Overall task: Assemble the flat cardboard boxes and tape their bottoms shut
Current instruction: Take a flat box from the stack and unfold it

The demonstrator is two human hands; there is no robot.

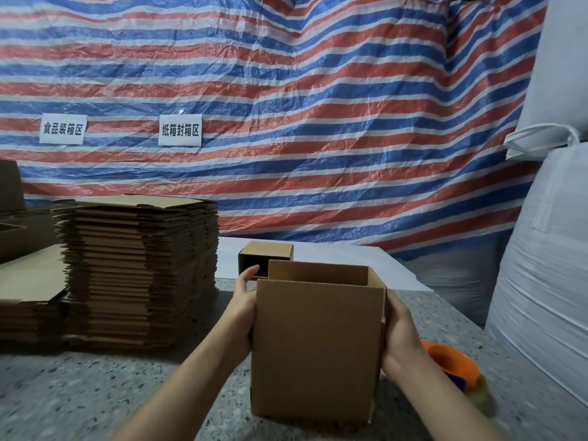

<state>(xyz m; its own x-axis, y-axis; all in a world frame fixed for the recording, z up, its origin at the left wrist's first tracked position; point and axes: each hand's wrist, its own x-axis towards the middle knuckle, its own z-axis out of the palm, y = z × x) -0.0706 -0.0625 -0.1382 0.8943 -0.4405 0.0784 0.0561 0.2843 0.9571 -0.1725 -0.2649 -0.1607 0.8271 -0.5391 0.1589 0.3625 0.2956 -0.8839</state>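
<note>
Head view: an erected cardboard box (318, 348) stands upright on the speckled stone surface (95, 393), top open, near the front edge at centre. The left hand (246, 305) presses flat against the box's left wall, fingers extended upward, grip wide. The right hand (399, 332) lies against the right wall, fingers wrapped round the far corner edge, grip holding the box. Just behind stands a smaller assembled box (265, 254), lying on its side with the opening facing the camera. A tall stack of flat cardboard boxes (140, 268) sits to the left, a lower stack (30, 300) beside it. An orange tape dispenser (455, 364) rests right of the held box, partly hidden by the right forearm. A striped tarpaulin (286, 106) with two printed labels (180, 130) hangs behind; white sacks (547, 281) stand at right
</note>
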